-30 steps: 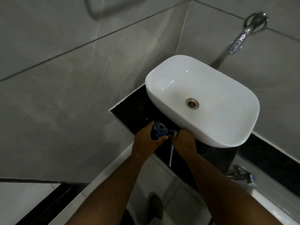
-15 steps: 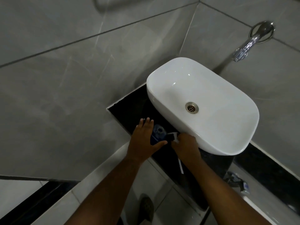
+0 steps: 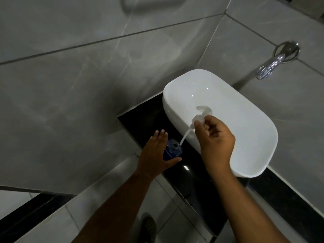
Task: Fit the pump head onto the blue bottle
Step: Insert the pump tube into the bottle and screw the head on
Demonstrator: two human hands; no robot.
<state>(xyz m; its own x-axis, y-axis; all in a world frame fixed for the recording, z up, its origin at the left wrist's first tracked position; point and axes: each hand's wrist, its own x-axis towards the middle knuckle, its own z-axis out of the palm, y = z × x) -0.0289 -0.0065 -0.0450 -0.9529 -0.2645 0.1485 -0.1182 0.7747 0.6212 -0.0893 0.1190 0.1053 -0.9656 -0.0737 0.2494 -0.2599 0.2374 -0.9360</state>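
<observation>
The blue bottle [image 3: 171, 150] stands upright on the black counter [image 3: 145, 123] left of the basin, its round neck open at the top. My left hand [image 3: 157, 155] cups the bottle's left side, fingers straight and thumb across its front. My right hand [image 3: 213, 137] is raised over the basin's near rim and pinches the white pump head [image 3: 201, 115] by its collar. The pump's dip tube [image 3: 185, 136] slants down and left, its tip at the bottle's neck opening.
A white oval basin [image 3: 245, 109] sits on the counter to the right, drain hidden behind my right hand. A chrome tap [image 3: 270, 66] juts from the grey tiled wall. Below the counter are floor tiles and my shoe [image 3: 149, 227].
My right hand has lifted the pump head from low beside the bottle up over the basin rim, bringing the tube tip to the neck. My left hand's fingers have straightened along the bottle.
</observation>
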